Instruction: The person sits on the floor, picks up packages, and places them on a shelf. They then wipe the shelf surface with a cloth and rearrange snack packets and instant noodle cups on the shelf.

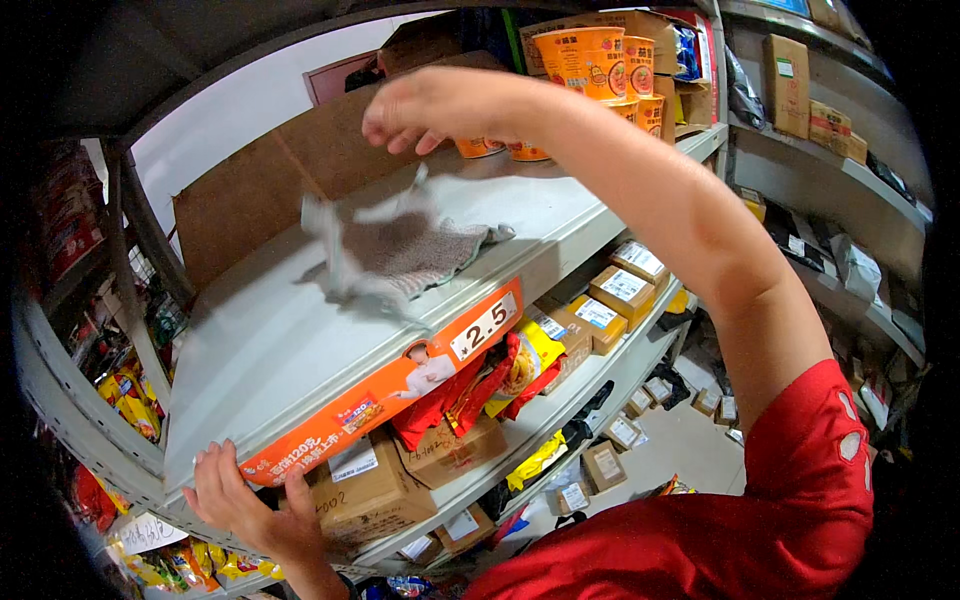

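Observation:
A grey cleaning cloth [412, 247], partly blurred, lies crumpled on the white metal shelf board [262, 360], with one part lifted off it. Above and behind the cloth my right hand [409, 112] is raised, fingers apart and curved downward, touching nothing that I can see. My left hand [244, 495] rests at the near left corner of the shelf, its fingers over the edge, beside an orange price strip [360, 409] fixed along the front. Orange instant noodle cups [581, 64] stand stacked at the far end of the board, partly behind my right forearm.
Cardboard parcels [367, 502] and red and yellow noodle packets [525, 360] sit on the shelf below. More small boxes [604, 465] lie on the floor. A second rack [862, 172] with parcels stands at right. A brown board [247, 202] backs the shelf; a metal upright [135, 285] rises at left.

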### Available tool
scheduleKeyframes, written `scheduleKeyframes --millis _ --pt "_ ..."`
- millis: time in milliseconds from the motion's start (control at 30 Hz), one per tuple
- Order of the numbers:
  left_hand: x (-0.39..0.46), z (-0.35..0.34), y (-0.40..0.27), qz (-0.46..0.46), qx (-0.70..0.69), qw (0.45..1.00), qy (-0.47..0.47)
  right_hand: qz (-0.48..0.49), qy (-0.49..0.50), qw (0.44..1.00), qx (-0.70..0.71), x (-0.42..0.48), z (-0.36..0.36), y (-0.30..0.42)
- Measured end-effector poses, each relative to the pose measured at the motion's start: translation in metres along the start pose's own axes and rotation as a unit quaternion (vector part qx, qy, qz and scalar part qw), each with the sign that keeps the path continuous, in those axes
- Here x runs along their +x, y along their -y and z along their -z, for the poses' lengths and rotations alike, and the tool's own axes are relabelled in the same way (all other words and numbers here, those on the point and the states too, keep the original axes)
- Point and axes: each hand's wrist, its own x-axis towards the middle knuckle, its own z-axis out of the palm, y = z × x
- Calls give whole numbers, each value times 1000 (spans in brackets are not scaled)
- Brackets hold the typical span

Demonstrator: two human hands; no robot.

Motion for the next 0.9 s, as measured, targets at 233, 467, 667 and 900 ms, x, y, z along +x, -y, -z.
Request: scheduleKeyframes --millis 233,467,667,900 --pt "0 0 1 -4 21 1000 4 103 111 957 -247 21 -79 -20" --pt "-3 -3 4 -5 31 999 10 -1 241 941 -238 5 -106 -24" --pt "-5 0 9 -4 33 999 17 -42 245 938 -240 -22 -63 -61" --pt "-4 -3 10 -18 37 999 3 -232 184 914 -277 -28 -5 -131"
